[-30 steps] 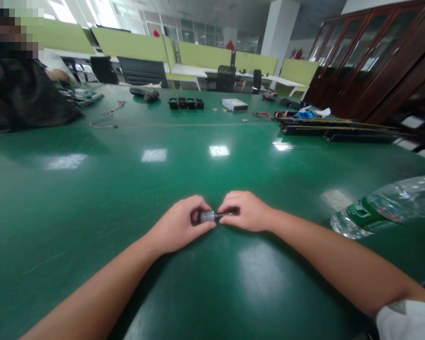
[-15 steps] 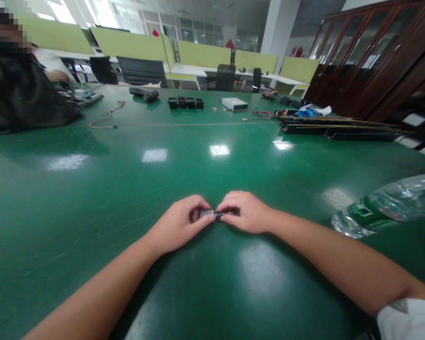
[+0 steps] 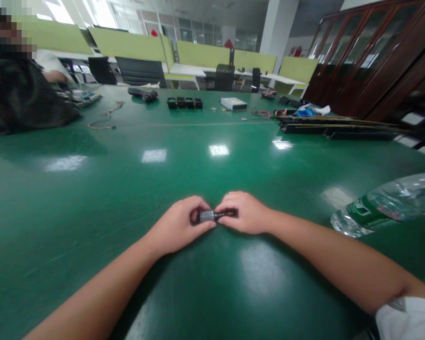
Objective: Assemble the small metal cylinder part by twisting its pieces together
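Note:
A small grey metal cylinder [image 3: 207, 216] with a thin dark shaft [image 3: 221, 215] lies across the gap between my hands, low over the green table [image 3: 184, 174]. My left hand [image 3: 177, 226] curls around the cylinder, fingertips on its far side and thumb on its near side. At the other end, my right hand [image 3: 250, 212] pinches the dark shaft between thumb and fingers. The shaft's far end is partly hidden inside the right hand. The part's exact kind is too small to make out.
A clear plastic bottle [image 3: 378, 208] with a green label lies on its side at right. Farther back are black square parts [image 3: 184, 103], a white-grey box [image 3: 233, 104], a cable [image 3: 106, 118] and long black rails [image 3: 336, 130]. Another person [image 3: 24, 94] sits at far left.
My left thumb has shifted down and toward me, so more of the grey cylinder shows. My right hand keeps its pinch, nearly in place.

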`<state>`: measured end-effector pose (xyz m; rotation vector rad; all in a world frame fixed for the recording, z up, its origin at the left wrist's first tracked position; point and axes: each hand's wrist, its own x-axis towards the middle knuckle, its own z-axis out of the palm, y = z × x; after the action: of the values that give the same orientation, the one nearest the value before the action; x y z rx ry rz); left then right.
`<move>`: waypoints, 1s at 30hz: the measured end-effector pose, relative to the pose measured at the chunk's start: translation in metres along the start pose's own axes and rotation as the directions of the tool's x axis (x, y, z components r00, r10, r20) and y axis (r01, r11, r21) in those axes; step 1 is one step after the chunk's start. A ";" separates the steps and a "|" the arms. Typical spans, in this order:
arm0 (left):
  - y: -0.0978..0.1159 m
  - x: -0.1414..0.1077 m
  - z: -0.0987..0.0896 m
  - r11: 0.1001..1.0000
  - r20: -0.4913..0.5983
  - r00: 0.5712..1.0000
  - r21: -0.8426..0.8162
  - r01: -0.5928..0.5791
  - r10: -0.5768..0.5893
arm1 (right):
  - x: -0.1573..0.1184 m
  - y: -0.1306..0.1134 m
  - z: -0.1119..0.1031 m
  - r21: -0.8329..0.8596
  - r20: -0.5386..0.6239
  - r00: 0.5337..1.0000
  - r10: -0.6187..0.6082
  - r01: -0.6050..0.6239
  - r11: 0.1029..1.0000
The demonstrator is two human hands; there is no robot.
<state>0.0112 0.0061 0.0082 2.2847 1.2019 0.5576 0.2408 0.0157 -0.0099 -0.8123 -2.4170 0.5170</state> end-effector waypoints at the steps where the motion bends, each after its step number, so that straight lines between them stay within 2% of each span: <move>1: 0.000 0.000 0.000 1.000 -0.002 1.000 0.006 -0.003 0.003 | 0.000 0.000 0.000 0.000 0.002 1.000 0.001 -0.001 1.000; 30: 0.002 -0.001 0.000 1.000 -0.007 1.000 -0.002 0.007 -0.007 | 0.001 -0.001 -0.003 0.011 0.016 0.999 0.030 -0.030 0.999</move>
<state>0.0122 0.0044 0.0096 2.2779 1.2124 0.5646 0.2412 0.0159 -0.0068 -0.8438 -2.4173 0.5503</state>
